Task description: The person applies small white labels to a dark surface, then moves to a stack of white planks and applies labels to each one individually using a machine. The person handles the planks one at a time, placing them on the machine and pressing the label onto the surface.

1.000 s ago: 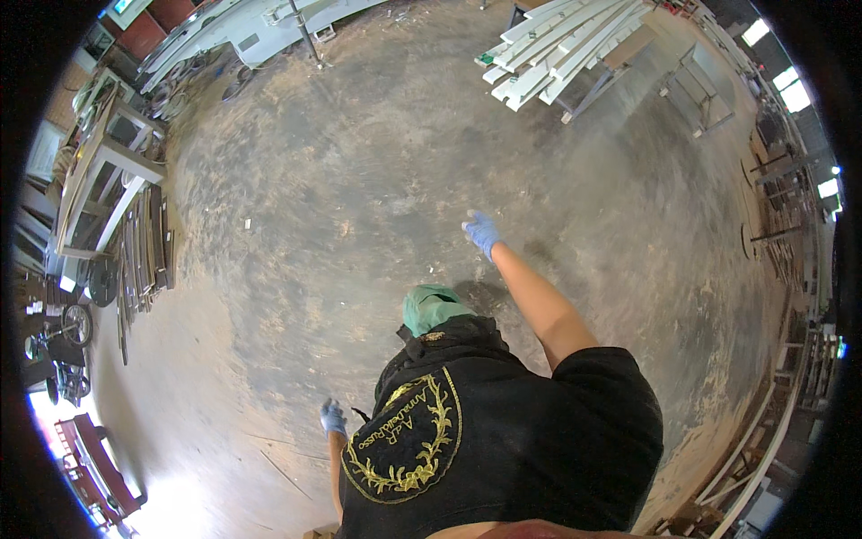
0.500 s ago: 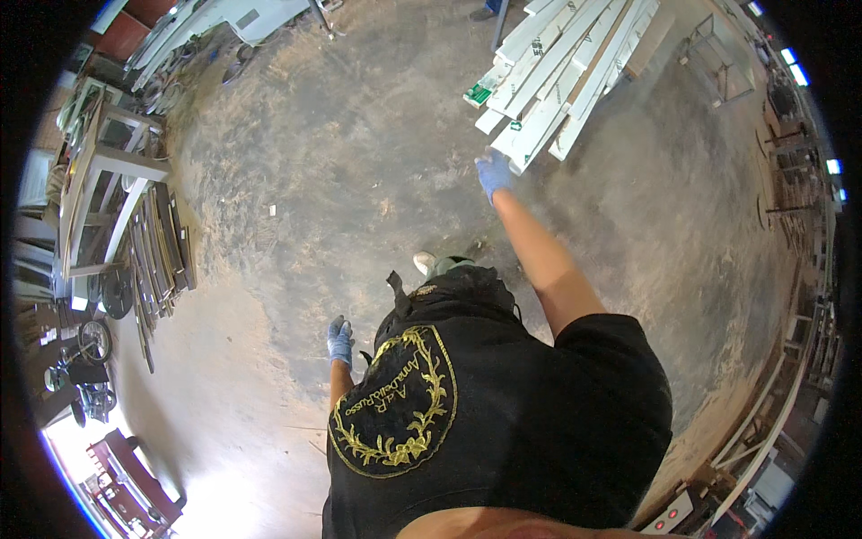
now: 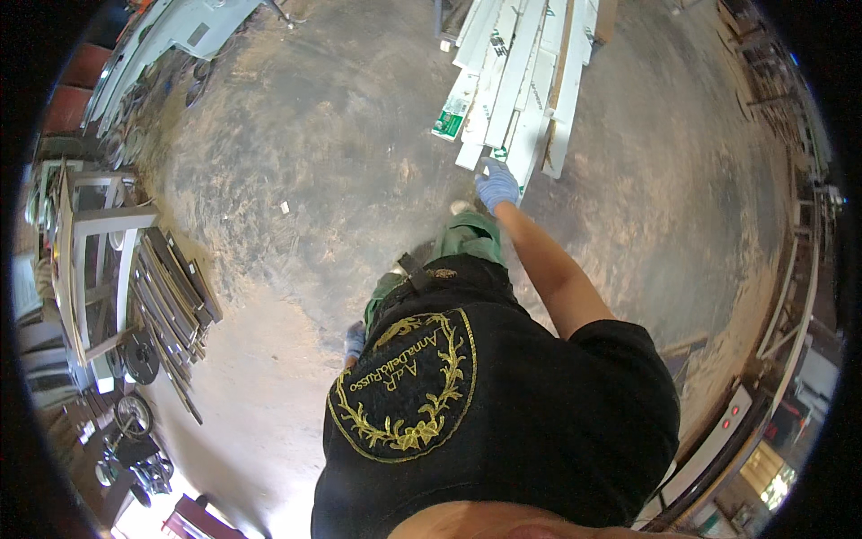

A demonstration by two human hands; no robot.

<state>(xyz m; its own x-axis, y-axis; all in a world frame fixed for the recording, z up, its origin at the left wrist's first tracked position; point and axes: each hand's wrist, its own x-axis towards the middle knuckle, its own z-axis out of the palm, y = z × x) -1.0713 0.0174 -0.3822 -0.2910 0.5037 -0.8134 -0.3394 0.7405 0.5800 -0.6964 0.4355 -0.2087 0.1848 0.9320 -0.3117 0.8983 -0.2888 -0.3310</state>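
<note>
A stack of long white boards (image 3: pixel 507 81) lies ahead of me, its near ends staggered. Some carry green and dark print. My right hand (image 3: pixel 496 186), in a blue-grey glove, is at the near end of one of the longer boards and overlaps it in view. Its fingers look bent, but whether they grip the board or only touch it is hard to make out. Beside my hip hangs my left hand (image 3: pixel 355 340), gloved too and partly hidden by my shirt. Its visible fingers hang loosely apart, with nothing seen in them.
At left stand a pale frame table (image 3: pixel 112 220) and a leaning bundle of dark strips (image 3: pixel 171 296). A motorcycle (image 3: pixel 135 440) is behind them. Light panels (image 3: pixel 193 36) lie at the far left. Along the right run a long rail (image 3: pixel 799 323) and a box with red lights (image 3: pixel 714 440).
I have stepped forward and my view has turned, so the boards sit closer and further left. My right hand now overlaps a board's end more. My left hand is more hidden beside my body.
</note>
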